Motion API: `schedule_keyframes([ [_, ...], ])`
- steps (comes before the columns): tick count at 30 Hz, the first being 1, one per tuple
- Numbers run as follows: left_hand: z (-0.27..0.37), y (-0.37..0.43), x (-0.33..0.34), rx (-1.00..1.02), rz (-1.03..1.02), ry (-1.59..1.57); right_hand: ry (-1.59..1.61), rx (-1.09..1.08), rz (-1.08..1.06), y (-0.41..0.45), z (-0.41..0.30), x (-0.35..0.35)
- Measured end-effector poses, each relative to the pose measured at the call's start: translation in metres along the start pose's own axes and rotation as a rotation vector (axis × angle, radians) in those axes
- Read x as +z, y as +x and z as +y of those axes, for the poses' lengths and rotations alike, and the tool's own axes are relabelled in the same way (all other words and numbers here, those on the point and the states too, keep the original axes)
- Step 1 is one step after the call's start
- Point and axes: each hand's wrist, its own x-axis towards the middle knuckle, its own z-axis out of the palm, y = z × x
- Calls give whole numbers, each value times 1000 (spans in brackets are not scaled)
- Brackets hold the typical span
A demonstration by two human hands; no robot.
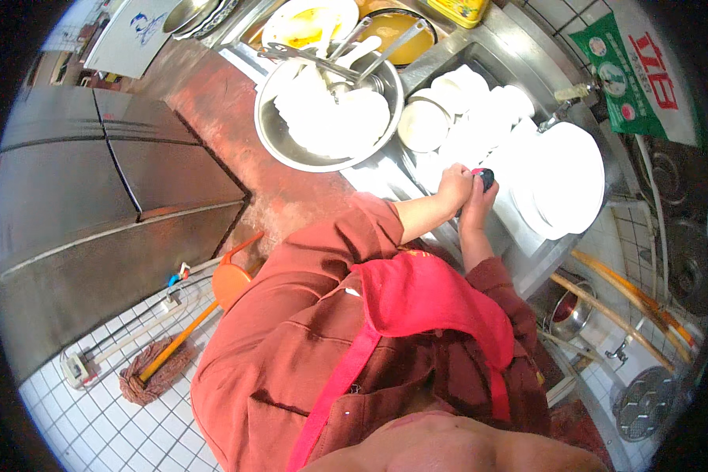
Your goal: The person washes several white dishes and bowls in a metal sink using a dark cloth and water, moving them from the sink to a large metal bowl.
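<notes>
My left hand [454, 187] and my right hand [477, 203] are pressed together over the sink's near edge. Both are shut around a small black and red item [485, 177], mostly hidden by the fingers; whether it is a cloth or a scrubber I cannot tell. Just beyond them, several white bowls and cups [460, 88] crowd the stainless steel sink [482, 54]. A stack of white plates [566, 183] stands to the right of my hands, washed out by glare. Left of the sink, a steel basin [265, 127] holds white dishes, with ladles and spoons [342, 65] lying across the top.
Behind the basin stand a used white plate [310, 23] and a pot of yellowish liquid [395, 35]. A tap [557, 115] reaches in at the sink's right. A mop [156, 369] leans at the lower left beside a steel cabinet [124, 218]. Wooden poles [613, 321] slant at the right.
</notes>
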Motion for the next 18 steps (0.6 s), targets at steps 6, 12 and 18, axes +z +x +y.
schedule_keyframes([
  [6,25,5,-10,88,36,-21,791,560,-112,0,-23,-1],
  [12,21,19,-8,268,-142,135,792,608,-152,6,-25,-5],
  [18,25,33,-26,150,-284,-24,859,583,-356,10,-30,-26],
])
